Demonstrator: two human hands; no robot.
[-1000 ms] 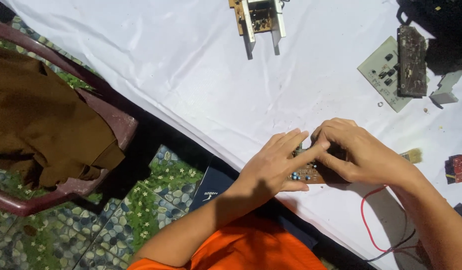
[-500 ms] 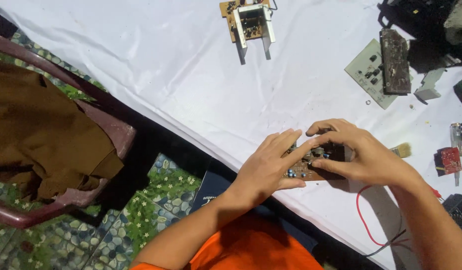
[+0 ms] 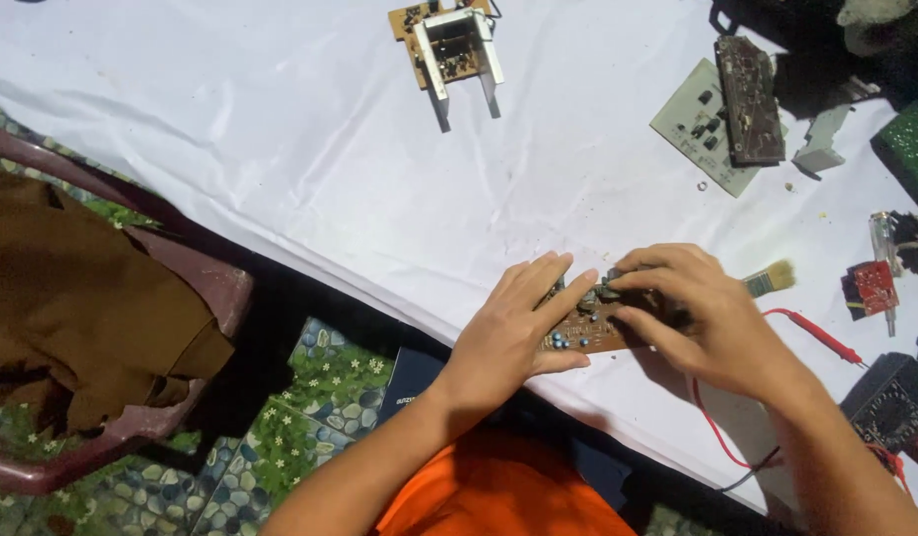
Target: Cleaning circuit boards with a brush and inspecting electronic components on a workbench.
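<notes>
A small brown circuit board (image 3: 590, 328) with blue and dark parts lies near the front edge of a table with a white cloth (image 3: 280, 149). My left hand (image 3: 513, 323) rests on its left side, fingers stretched over it and thumb under its front edge. My right hand (image 3: 702, 318) grips the board's right end, fingertips pinching a dark part near its middle. Most of the board is hidden under both hands.
A paintbrush (image 3: 772, 280) lies behind my right hand. Red probe leads (image 3: 816, 335) run to a black meter (image 3: 891, 402). Farther back sit a board with a metal bracket (image 3: 449, 45), a green board (image 3: 702, 124) and a small red module (image 3: 874, 286). A maroon chair with brown cloth (image 3: 91, 308) stands left.
Both hands stay on the brown board with only slight finger shifts. The camera view has drifted, so the far objects sit a little differently in the picture.
</notes>
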